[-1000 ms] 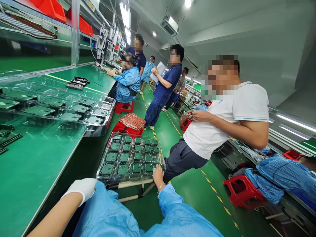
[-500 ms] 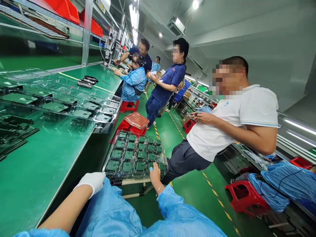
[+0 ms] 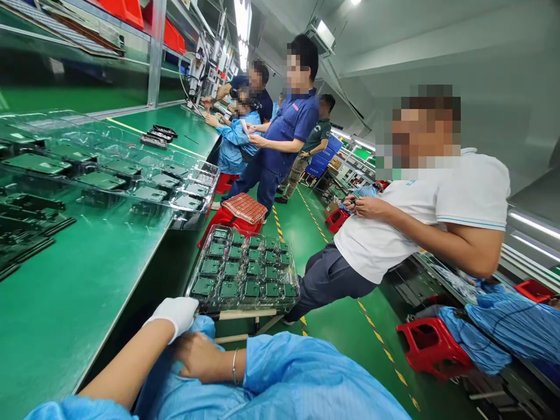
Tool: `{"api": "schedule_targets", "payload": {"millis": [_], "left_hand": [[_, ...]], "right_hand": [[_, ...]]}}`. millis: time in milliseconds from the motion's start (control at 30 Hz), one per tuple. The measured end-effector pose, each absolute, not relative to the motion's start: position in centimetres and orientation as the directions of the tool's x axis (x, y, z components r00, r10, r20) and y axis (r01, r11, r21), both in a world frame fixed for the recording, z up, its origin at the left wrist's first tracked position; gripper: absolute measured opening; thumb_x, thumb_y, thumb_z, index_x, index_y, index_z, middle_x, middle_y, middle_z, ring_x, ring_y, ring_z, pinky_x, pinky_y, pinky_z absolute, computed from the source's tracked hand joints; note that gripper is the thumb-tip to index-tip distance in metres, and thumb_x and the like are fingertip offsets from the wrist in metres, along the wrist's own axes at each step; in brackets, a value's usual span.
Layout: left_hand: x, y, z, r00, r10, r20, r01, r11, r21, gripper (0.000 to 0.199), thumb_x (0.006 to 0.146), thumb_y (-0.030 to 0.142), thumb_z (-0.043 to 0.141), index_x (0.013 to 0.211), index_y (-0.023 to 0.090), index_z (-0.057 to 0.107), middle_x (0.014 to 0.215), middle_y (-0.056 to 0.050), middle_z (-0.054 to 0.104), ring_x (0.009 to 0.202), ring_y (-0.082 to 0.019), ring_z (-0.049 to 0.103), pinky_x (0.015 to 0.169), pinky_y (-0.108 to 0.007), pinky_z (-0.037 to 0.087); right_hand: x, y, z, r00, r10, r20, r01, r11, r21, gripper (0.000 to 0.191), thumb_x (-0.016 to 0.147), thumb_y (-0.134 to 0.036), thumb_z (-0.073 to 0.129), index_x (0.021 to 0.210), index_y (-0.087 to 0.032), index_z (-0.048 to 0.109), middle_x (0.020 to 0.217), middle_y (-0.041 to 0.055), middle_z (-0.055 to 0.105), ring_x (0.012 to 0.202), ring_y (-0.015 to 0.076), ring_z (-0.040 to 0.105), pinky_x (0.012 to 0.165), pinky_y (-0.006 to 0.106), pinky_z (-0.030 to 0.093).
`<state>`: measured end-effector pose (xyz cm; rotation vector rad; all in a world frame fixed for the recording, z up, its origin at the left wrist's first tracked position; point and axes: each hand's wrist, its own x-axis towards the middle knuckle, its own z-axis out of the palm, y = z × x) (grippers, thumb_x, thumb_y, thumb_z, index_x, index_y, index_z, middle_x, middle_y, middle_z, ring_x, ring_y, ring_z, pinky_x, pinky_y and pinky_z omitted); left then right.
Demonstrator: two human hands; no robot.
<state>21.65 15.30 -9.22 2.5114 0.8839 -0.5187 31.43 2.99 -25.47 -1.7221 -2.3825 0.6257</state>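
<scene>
The green tabletop (image 3: 65, 315) runs along the left of the tray of green boards (image 3: 245, 271). This tray rests on a low stand in the aisle, and its boards sit in rows in their pockets. Further left of the tray, on the tabletop, lies a long stack of clear trays (image 3: 144, 175) with larger boards. Right of the tray, a person in a white shirt (image 3: 394, 233) leans back, well apart from it.

Both hands are just below the tray and do not touch it. The left hand (image 3: 172, 315) wears a white glove (image 3: 180, 308); its fingers are bent loosely and hold nothing. The right hand (image 3: 199, 357) is bare and lies against the left wrist, under the glove. Its fingers are hidden, so I cannot tell whether they grip the cuff.

The step looks like setting the glove. To do it well, I think the cuff should be pulled by its edge only, until the fingers sit full and flat, with the 2 hands kept away from the boards.
</scene>
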Motion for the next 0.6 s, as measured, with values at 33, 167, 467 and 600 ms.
{"api": "schedule_targets", "payload": {"millis": [33,167,467,600], "left_hand": [[21.7,15.2,-9.1,0.731,0.492,-0.473,0.652,-0.709,0.270,0.033,0.087,0.015,0.045,0.114,0.014,0.064,0.113,-0.018,0.061,0.109,-0.039,0.058,0.096,-0.047,0.050],[21.7,14.8,-8.3,0.739,0.473,-0.480,0.639,-0.718,0.275,0.031,0.087,0.014,0.045,0.110,0.012,0.065,0.111,-0.019,0.061,0.108,-0.038,0.059,0.096,-0.047,0.050],[22.2,14.3,-7.9,0.742,0.435,-0.510,0.620,-0.735,0.275,0.030,0.086,0.013,0.046,0.108,0.012,0.066,0.111,-0.020,0.061,0.110,-0.038,0.058,0.098,-0.047,0.049],[22.0,14.1,-8.0,0.729,0.431,-0.531,0.629,-0.728,0.273,0.031,0.085,0.012,0.045,0.109,0.013,0.066,0.112,-0.019,0.061,0.110,-0.037,0.058,0.098,-0.045,0.049]], "right_hand": [[31.5,3.3,-25.4,-0.358,0.921,-0.157,0.879,0.276,-0.388,0.055,0.082,-0.033,0.070,0.127,-0.006,0.052,0.133,0.0185,0.047,0.130,0.0292,0.041,0.110,0.050,0.038],[31.5,4.0,-25.5,-0.373,0.901,-0.220,0.892,0.284,-0.351,0.053,0.088,-0.039,0.063,0.129,-0.007,0.051,0.125,0.0169,0.051,0.123,0.0258,0.047,0.104,0.046,0.043],[31.4,4.1,-25.0,-0.372,0.903,-0.215,0.901,0.296,-0.316,0.041,0.086,-0.038,0.065,0.111,-0.006,0.058,0.121,0.0156,0.054,0.124,0.0245,0.048,0.106,0.044,0.042],[31.3,4.0,-25.2,-0.362,0.915,-0.177,0.900,0.294,-0.321,0.038,0.085,-0.038,0.066,0.104,-0.006,0.059,0.120,0.0150,0.055,0.124,0.0248,0.048,0.106,0.044,0.042]]}}
